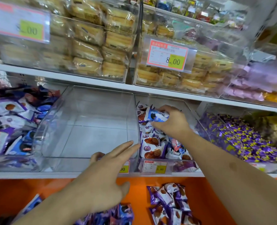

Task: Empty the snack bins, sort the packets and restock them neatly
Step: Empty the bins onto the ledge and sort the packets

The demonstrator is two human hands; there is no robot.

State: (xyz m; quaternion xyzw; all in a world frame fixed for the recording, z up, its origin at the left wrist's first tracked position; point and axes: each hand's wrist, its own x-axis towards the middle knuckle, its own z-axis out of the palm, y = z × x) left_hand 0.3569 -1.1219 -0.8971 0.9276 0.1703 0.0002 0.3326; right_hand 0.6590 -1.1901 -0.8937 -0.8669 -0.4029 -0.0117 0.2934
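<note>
A clear plastic bin (89,127) stands tilted on the middle shelf with nothing inside it. To its right a second clear bin (191,109) holds several white and purple snack packets (152,148). My right hand (171,122) is inside that bin and grips a blue and white packet (157,116) above the pile. Straight fingers of my left hand (108,174) reach toward the wall between the two bins, at the front right corner of the bare bin.
Several purple packets (168,203) lie on the orange ledge (137,189) below, with more at the bottom centre. A bin of mixed packets (12,120) is at left, purple-wrapped sweets (235,140) at right. Bread packs (102,51) fill the upper shelf behind price tags (168,56).
</note>
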